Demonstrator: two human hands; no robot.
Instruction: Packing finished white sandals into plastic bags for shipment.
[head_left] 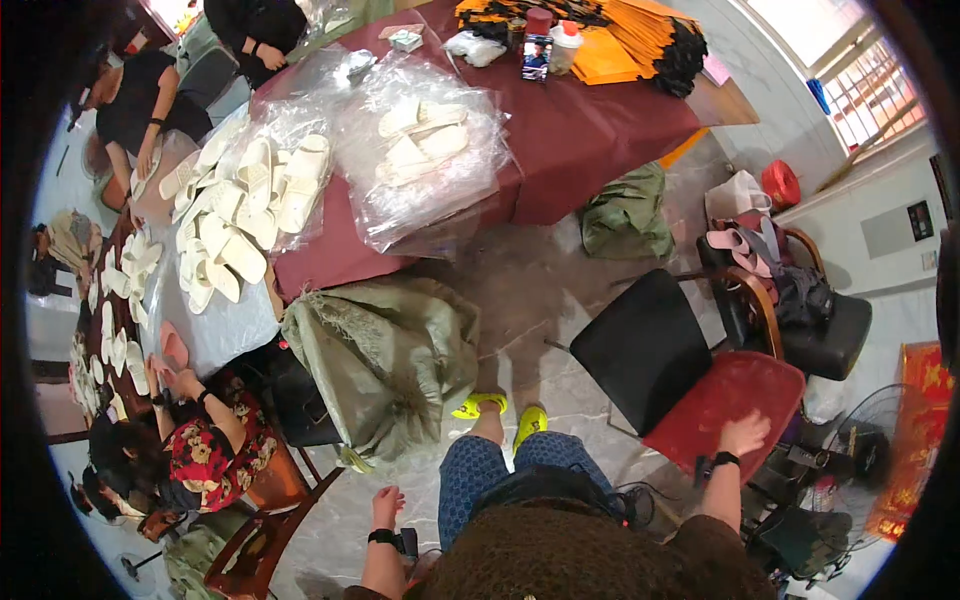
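Observation:
My left hand [387, 505] hangs at my side over the floor, its fingers loosely bent and a little apart, with nothing visible in it. A black wristband sits below it. To the right, my right hand [745, 433] is stretched out over the red chair seat [690, 420], fingers spread and empty; whether it touches the seat I cannot tell. That chair has a black backrest [642, 337]. Away from both hands, on the table, lie many cream slippers [235, 215] in a heap and a few more slippers [425, 138] on clear plastic bags [420, 200].
A maroon-covered table [590, 140] spans the top, with orange packets [640, 45] on it. A large green sack [390, 350] stands ahead left; another sack [630, 215] lies farther off. At right are a black armchair [830, 335] and a fan [865, 455]. Co-workers sit at left, one holding a pink slipper [173, 345].

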